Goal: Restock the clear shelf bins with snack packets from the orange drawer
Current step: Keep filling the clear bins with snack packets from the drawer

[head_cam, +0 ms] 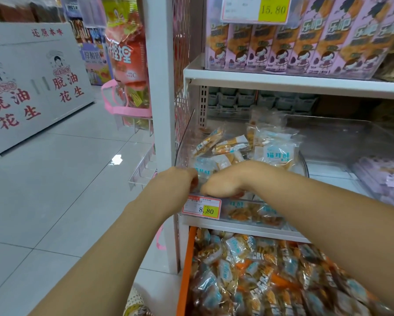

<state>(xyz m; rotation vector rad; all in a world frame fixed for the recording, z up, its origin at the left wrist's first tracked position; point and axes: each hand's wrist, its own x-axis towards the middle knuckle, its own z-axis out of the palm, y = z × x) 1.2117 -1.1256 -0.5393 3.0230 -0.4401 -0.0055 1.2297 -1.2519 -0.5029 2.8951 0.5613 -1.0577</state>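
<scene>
Both bare forearms reach forward and converge, left hand (179, 179) and right hand (228, 182) nearly touching, backs up, fingers curled downward, their tips hidden.

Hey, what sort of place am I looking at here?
Most likely a snack shop or supermarket aisle: a printed price tag fronts the clear bin of snack packets, identical pink boxes line the shelf above, and an orange drawer holds spare stock below.
</scene>
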